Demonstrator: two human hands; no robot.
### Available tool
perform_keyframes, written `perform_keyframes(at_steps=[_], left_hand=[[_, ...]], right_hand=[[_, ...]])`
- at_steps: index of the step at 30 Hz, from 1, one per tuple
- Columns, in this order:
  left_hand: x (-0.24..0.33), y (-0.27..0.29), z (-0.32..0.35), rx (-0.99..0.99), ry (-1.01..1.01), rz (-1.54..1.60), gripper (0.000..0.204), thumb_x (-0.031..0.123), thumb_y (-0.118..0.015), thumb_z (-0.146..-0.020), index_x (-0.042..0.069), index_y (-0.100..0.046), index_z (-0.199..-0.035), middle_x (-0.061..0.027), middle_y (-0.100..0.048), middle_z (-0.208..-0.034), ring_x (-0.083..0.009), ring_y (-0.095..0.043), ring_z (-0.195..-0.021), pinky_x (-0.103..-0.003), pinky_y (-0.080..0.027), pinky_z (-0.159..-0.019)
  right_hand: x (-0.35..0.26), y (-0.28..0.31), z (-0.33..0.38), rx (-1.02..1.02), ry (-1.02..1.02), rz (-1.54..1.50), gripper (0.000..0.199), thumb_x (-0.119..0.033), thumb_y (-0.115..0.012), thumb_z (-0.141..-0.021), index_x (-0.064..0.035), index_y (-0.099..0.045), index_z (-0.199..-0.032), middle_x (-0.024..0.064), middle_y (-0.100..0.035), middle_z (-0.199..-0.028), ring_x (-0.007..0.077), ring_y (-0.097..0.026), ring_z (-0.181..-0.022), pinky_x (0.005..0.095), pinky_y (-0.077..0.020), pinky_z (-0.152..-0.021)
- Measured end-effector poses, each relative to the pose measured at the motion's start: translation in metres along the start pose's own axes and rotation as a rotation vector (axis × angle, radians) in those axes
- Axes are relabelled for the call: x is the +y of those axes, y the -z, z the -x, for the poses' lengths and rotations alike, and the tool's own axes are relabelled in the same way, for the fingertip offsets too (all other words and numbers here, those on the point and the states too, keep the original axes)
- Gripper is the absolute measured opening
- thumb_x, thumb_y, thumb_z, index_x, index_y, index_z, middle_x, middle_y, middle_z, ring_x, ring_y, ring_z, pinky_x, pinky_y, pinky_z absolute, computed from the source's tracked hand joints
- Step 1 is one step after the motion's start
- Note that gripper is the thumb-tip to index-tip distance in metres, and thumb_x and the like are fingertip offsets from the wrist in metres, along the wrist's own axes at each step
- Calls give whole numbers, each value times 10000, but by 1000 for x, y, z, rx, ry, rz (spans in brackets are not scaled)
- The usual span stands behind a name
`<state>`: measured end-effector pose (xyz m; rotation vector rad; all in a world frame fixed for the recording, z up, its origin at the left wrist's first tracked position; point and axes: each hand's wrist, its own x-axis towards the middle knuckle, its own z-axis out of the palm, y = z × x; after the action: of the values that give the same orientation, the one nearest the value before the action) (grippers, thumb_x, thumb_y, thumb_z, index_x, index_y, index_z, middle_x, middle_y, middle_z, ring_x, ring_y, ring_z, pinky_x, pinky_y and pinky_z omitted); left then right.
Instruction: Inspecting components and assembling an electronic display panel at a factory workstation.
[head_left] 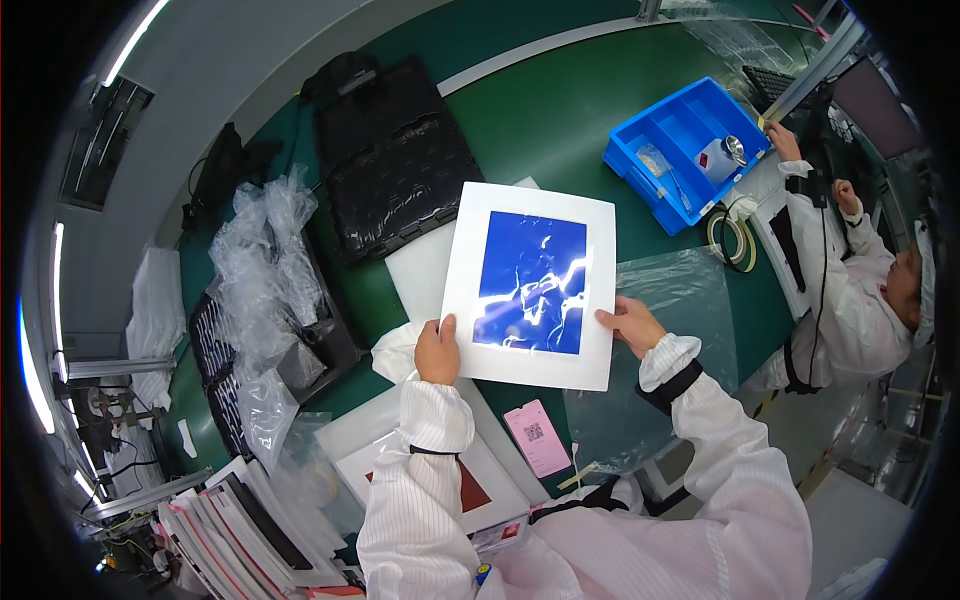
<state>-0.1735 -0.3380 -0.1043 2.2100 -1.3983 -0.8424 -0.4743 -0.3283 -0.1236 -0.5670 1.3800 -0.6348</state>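
Both hands hold up a white square frame [530,285] with a glossy blue film panel in its middle that mirrors the overhead lights. The left hand [437,350] pinches the frame's lower left edge, thumb on the front face and fingers hidden behind it. The right hand [630,322] grips the lower right edge, thumb pressed on the white border and the other fingers curled behind. Both arms wear white striped cleanroom sleeves.

The frame hangs above a dark green work surface [540,120]. Directly behind the grip lies a flat white sheet [425,270], and just left of the left hand a crumpled white cloth [395,350] peeks out. Under the right hand a clear plastic bag [680,300] lies flat on the green top. Below the grip, near the person's body, sit a pink card [537,437] and another white frame [480,490] with a dark red panel.

Beyond the frame, black moulded trays [395,165] are stacked, with crumpled clear bags [260,260] to their left. Far to the right of the grip stands a blue compartment bin [680,135] holding small parts, with rolls of tape [733,240] beside it. A co-worker in white [850,290] sits at the right edge. A pale wall and strip lights curve along the left of the room.
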Motion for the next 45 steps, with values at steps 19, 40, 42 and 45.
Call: perform_keyframes(at_steps=[19, 40, 42, 45], left_hand=[[28, 81, 160, -240, -260, 699, 303, 160, -541, -869, 29, -514, -1141, -76, -602, -956, -144, -541, -892, -262, -412, -812], [-18, 94, 207, -315, -171, 649, 224, 99, -552, -845, -19, -551, -1037, -95, -619, -914, -161, -589, -869, -261, -457, -787], [-22, 87, 209, -316, -151, 673, 230, 89, -556, -842, -27, -548, -1040, -92, -618, -915, -158, -588, -876, -254, -449, -798], [-15, 69, 210, -415, -129, 737, 231, 94, -559, -845, -32, -549, -1038, -93, -617, -913, -147, -581, -852, -249, -445, -792]], right_hand=[[-37, 8, 269, 459, 757, 815, 289, -26, -565, -605, -33, -413, -851, 108, -434, -730, 236, -496, -607, 325, -387, -539], [19, 47, 253, 582, 719, 717, 296, -20, -548, -616, -53, -453, -894, 103, -460, -752, 274, -520, -686, 355, -415, -602], [-13, 67, 290, 632, 763, 800, 271, -28, -553, -653, -43, -458, -906, 74, -479, -737, 182, -481, -660, 286, -404, -628], [-34, 101, 304, 365, 650, 501, 210, -67, -564, -755, -36, -457, -933, 47, -544, -811, 99, -510, -712, 234, -424, -651]])
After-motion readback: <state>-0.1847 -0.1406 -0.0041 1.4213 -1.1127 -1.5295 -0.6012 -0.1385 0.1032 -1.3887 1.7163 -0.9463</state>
